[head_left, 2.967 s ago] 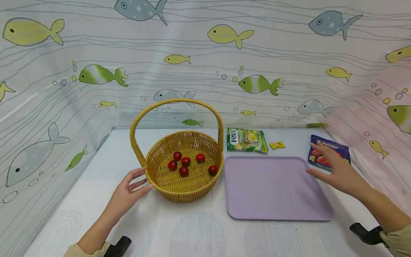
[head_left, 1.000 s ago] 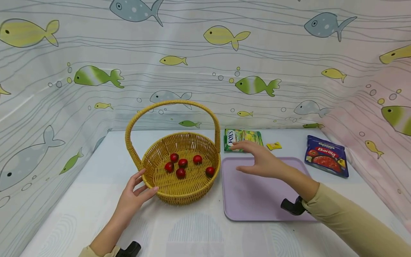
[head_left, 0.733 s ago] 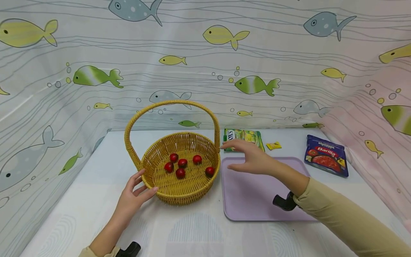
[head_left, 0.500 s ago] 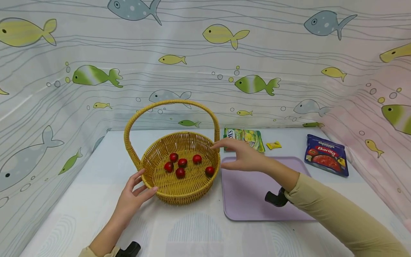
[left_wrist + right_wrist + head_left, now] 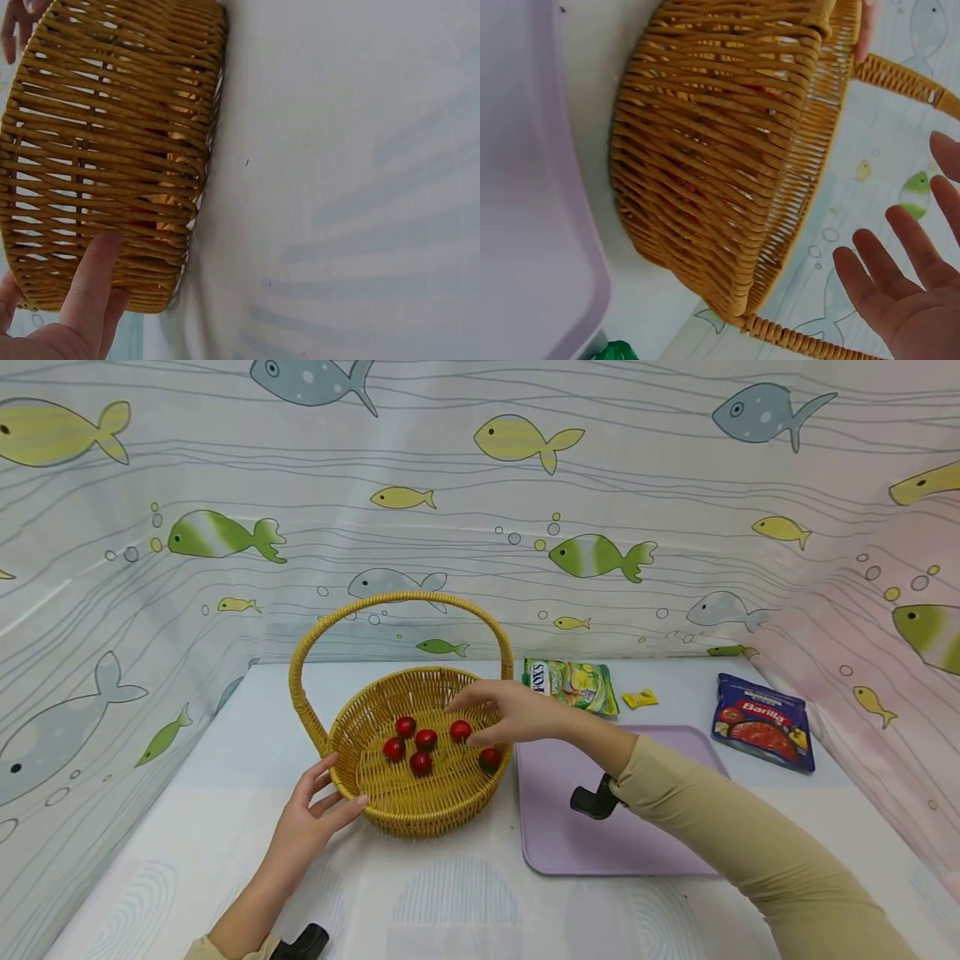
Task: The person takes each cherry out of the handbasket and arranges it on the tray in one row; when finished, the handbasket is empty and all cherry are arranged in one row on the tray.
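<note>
A woven yellow basket with a tall arched handle stands on the white table and holds several small red tomatoes. My left hand rests against the basket's near left rim with fingers straight; the left wrist view shows a finger on the basket wall. My right hand reaches over the basket's right rim, fingers spread and relaxed, just above one tomato. It holds nothing. In the right wrist view the open right hand hovers beside the basket.
A lilac tray lies right of the basket; its edge shows in the right wrist view. Behind it sit a green snack bag and a small yellow sweet. A blue Barilla pouch lies far right. Fish-print curtains enclose the table.
My right hand has swung left from beside the blue pouch, across the tray, to above the tomatoes in the basket. The left hand has stayed against the basket's rim.
</note>
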The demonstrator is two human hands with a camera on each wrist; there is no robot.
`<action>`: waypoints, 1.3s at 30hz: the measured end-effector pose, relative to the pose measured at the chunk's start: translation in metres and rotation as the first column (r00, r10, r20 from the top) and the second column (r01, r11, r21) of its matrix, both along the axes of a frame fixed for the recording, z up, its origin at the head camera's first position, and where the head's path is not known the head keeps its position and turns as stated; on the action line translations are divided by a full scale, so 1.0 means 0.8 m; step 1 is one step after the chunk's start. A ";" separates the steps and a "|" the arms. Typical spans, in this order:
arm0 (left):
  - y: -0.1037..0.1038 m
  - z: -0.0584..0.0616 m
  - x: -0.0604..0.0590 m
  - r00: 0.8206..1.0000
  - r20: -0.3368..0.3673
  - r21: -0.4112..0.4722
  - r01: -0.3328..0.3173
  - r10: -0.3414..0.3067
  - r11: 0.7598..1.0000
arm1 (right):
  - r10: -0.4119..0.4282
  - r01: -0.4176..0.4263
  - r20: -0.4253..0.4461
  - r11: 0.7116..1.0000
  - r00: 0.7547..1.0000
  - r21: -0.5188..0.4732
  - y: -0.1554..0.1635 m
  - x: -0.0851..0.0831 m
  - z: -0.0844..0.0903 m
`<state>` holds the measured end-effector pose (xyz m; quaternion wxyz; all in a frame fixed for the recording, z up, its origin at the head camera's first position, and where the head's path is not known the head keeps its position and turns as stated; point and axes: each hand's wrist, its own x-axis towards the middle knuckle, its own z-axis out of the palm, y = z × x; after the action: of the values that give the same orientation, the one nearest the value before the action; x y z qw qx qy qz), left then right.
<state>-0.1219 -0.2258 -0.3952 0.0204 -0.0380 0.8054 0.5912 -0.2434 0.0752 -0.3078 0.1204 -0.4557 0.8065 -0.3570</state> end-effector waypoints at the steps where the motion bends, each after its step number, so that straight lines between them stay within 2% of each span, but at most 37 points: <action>1: 0.000 0.000 0.000 1.000 0.001 0.002 0.000 0.000 1.000 | 0.009 -0.010 0.024 1.000 1.000 0.004 -0.004 -0.002 0.001; 4: 0.001 0.001 0.000 1.000 0.012 0.001 -0.005 0.005 1.000 | 0.027 -0.029 0.065 0.999 0.998 0.032 -0.015 -0.010 0.002; 8: 0.000 0.002 0.002 0.999 0.035 -0.004 -0.017 0.017 1.000 | 0.051 -0.058 0.077 0.995 0.996 0.086 -0.031 -0.022 0.004; 13: -0.002 0.001 0.005 0.999 0.052 -0.015 -0.015 0.016 1.000 | 0.074 -0.086 0.117 0.991 0.990 0.107 -0.053 -0.033 0.011; 21: -0.002 0.000 0.002 0.998 0.062 -0.005 -0.012 0.012 1.000 | -0.014 -0.014 0.188 0.990 0.982 0.143 -0.084 -0.046 0.015; 26: -0.001 0.000 0.002 0.997 0.075 0.000 -0.013 0.013 1.000 | -0.025 -0.003 0.191 0.989 0.981 0.146 -0.103 -0.054 0.007; 33: 0.000 0.002 -0.001 0.998 0.054 -0.005 -0.015 0.015 1.000 | 0.003 -0.028 0.199 0.992 0.980 0.121 -0.132 -0.076 -0.016; 39: 0.002 0.002 -0.003 0.999 0.050 -0.006 -0.008 0.008 1.000 | -0.014 -0.016 0.193 0.988 0.981 0.153 -0.139 -0.085 -0.032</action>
<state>-0.1239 -0.2242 -0.3933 0.0379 -0.0561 0.8061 0.5879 -0.3113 -0.0364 -0.3338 0.2332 -0.4085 0.8158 -0.3364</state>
